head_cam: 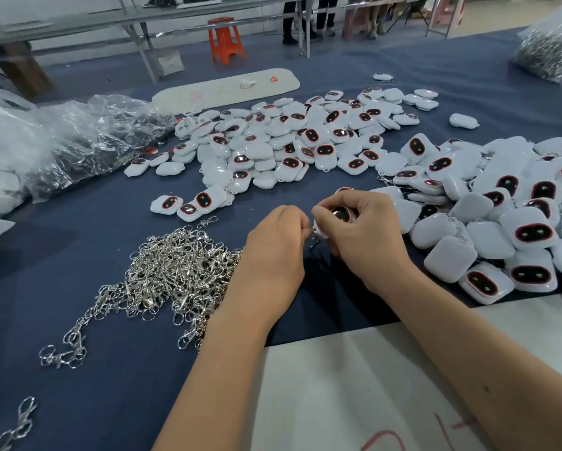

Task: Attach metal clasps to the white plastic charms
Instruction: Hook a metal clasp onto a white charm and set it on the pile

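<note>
Head view: the right hand [364, 229] grips a white charm [340, 214] above the bench [110, 369]; left hand [273, 252] fingers pinch a clasp [314, 239] at its edge. Hold the charm steady and ease the ring through its loop.

One camera is sitting on the person's head, looking forward and down at the table [78, 369]. It is staying close to the hands [309, 236], seeing far benches too.
</note>
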`<state>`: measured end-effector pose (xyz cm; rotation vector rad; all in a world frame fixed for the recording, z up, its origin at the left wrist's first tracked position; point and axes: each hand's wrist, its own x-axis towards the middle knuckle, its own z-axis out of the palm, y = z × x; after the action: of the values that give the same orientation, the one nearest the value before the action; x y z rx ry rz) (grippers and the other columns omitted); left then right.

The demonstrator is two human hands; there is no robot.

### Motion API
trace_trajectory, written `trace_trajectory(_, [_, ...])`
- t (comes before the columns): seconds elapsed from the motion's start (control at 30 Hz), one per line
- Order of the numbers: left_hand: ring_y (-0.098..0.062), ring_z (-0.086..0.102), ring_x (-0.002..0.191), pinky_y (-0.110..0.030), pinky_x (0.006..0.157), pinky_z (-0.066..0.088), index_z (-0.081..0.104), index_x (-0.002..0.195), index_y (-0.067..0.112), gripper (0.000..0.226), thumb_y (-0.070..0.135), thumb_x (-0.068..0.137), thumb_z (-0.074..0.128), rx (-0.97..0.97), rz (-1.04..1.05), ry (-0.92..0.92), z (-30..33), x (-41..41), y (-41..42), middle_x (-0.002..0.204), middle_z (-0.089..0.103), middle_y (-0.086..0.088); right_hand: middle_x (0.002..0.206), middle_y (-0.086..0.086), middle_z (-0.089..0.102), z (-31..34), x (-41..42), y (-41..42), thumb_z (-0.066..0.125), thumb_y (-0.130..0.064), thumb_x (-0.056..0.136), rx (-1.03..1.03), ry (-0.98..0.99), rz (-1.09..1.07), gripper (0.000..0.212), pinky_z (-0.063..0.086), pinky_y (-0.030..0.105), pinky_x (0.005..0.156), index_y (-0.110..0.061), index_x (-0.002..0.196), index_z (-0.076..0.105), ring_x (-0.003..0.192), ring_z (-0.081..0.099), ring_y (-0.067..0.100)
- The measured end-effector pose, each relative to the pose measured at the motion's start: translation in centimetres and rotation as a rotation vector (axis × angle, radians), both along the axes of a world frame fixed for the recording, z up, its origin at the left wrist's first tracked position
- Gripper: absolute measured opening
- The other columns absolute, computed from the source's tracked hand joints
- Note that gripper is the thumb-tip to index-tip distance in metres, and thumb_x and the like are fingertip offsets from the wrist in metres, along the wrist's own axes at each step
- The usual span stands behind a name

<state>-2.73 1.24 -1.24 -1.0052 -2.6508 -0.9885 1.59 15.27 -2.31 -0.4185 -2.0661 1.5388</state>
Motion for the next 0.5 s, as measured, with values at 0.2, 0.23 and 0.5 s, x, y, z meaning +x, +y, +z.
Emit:
trace_trajectory(0.2, [-0.025,0.053,0.091,-0.03,0.068,0.026,0.054,0.097,0.019,0.017,0.002,0.097,0.053,-0.057,0.056,0.036,0.06,0.3,0.39,0.102,0.058,-0.003,0.068,-0.007,0.064,0.08,0.07,-0.59,0.072,-0.017,0.088,0.078,-0.001,-0.057,0.015,0.052,0.039,0.066,-0.02,0.074,0.075,0.064,0.061,0.023])
trace_trajectory(0.23, [-0.026,0.053,0.092,-0.029,0.069,0.026,0.057,0.099,0.016,0.015,0.001,0.097,0.053,-0.059,0.05,0.049,0.09,0.32,0.4,0.102,0.059,-0.005,0.068,-0.006,0.064,0.02,0.05,-0.62,0.072,-0.017,0.088,0.075,0.001,-0.06,0.015,0.053,0.039,0.064,-0.02,0.073,0.075,0.063,0.061,0.024])
trace_trajectory(0.5, [-0.024,0.057,0.086,-0.046,0.079,0.046,0.063,0.094,0.007,0.007,0.006,0.098,0.057,0.138,-0.027,0.002,0.25,0.02,0.37,0.091,0.064,-0.004,0.061,-0.002,0.063,-0.09,0.16,-0.74,0.075,-0.016,0.091,-0.283,0.056,-0.022,0.014,0.04,0.021,0.04,-0.02,0.078,0.076,0.042,0.051,0.014])
